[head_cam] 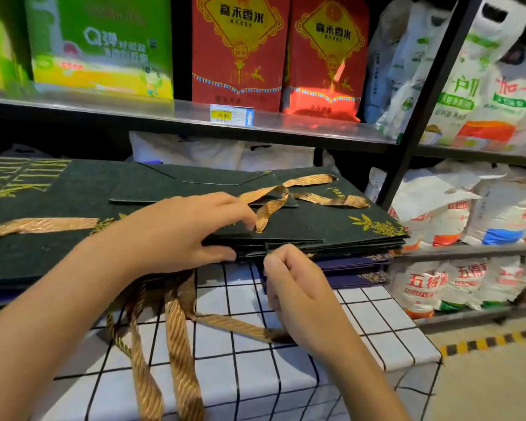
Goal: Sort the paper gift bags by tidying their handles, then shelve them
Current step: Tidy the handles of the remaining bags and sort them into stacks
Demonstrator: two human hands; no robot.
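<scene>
left hand (pixel 176 229) grips bag stack (pixel 316 229) edge — right hand (pixel 295 287) pinches ribbon handle (pixel 234 325) below

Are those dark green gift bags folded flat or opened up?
Folded flat. The dark green bags lie stacked in thin layers on the checked cloth, gold ribbon handles sprawled loose on top.
</scene>
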